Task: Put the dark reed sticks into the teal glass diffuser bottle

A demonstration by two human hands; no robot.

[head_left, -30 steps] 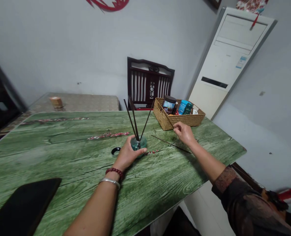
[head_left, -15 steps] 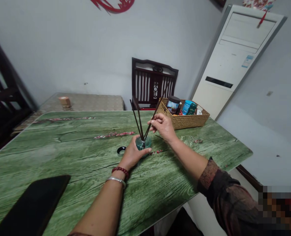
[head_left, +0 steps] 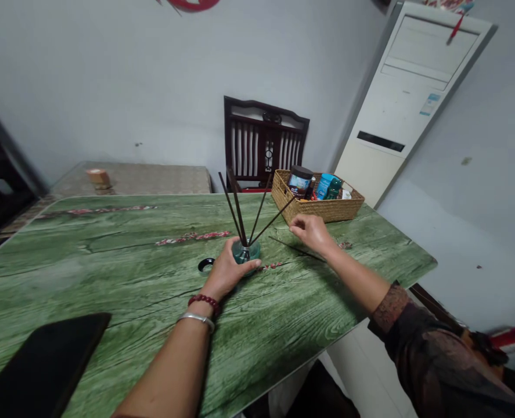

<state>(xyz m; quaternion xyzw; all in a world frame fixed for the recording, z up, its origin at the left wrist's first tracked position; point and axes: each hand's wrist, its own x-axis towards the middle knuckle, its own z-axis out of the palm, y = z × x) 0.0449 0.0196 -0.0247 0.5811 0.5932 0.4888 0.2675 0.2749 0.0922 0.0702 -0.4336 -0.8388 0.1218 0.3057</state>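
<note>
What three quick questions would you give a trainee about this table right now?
1. Which hand rests on the teal glass bottle?
2. True or false: the black ring lies on the green wood-print table, to the left of that bottle.
3. Which lies on the table by the right hand: A, a dark reed; B, a spoon; C, a pair of scissors?

Key: 1, the left hand; 2, true; 3, A.
</note>
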